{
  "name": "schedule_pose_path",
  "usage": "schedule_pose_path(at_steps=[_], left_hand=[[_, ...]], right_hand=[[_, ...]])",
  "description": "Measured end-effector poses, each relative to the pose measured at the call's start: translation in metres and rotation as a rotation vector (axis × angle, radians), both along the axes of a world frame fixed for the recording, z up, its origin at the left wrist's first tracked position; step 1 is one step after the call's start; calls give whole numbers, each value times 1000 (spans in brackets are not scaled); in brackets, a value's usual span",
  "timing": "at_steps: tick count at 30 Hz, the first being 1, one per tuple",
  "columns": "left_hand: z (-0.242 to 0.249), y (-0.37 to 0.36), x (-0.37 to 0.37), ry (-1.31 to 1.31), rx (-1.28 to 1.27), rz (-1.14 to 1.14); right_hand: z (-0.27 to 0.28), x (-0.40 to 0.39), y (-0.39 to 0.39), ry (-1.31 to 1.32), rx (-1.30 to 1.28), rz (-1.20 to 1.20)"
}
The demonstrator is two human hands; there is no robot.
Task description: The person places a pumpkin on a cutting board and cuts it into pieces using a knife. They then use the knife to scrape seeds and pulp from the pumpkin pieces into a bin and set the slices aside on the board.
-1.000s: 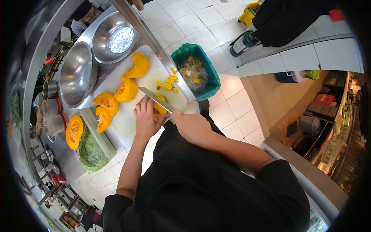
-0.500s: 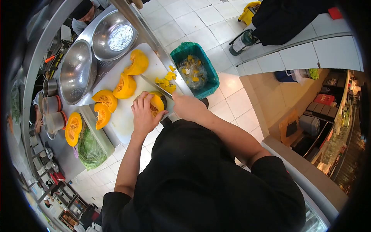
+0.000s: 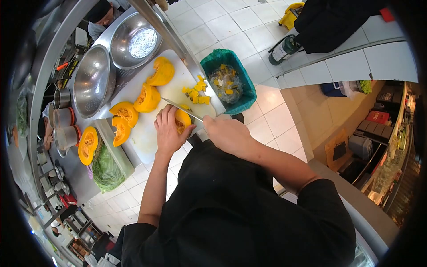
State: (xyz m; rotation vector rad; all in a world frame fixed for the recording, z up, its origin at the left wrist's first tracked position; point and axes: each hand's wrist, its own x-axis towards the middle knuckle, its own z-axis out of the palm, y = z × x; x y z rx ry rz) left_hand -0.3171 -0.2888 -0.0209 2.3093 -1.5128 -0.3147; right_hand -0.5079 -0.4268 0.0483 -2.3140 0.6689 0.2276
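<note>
My left hand [image 3: 167, 132] presses a piece of pumpkin [image 3: 181, 121] against the white cutting board [image 3: 141, 141], its fingers wrapped round the near side. In my right hand [image 3: 227, 135] is the handle of a knife [image 3: 183, 109], mostly covered by the fist. The blade points left across the far edge of that piece. Several larger pumpkin chunks lie on the board and its left end, one of them a wedge [image 3: 147, 98] just beyond the knife tip. Small yellow peel pieces [image 3: 196, 94] are scattered near the board's right edge.
Two steel colanders [image 3: 135, 41] stand at the back. A half pumpkin [image 3: 88, 146] and bagged greens [image 3: 106, 167] sit at the left. Right of the board is a bin with a green liner [image 3: 251, 95] holding scraps. A person [image 3: 104, 16] is across the counter.
The knife has shifted from the pumpkin piece's right side to across its far edge, its blade now lying flatter. The left hand still holds the piece. The whole view has shifted slightly.
</note>
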Motion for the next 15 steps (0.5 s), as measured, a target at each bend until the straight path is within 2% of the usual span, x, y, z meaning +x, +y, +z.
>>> schedule_pose_path(at_steps=[8,10,15], left_hand=[[0,2,-2,-10,40,-10],[-2,2,-5,-15,24,18],[-11,2,-10,-39,-15,125]], right_hand=[[-56,34,-7,-84,-45,23],[-56,31,-7,-92,-60,34],[-48,17,-1,-11,-55,-121]])
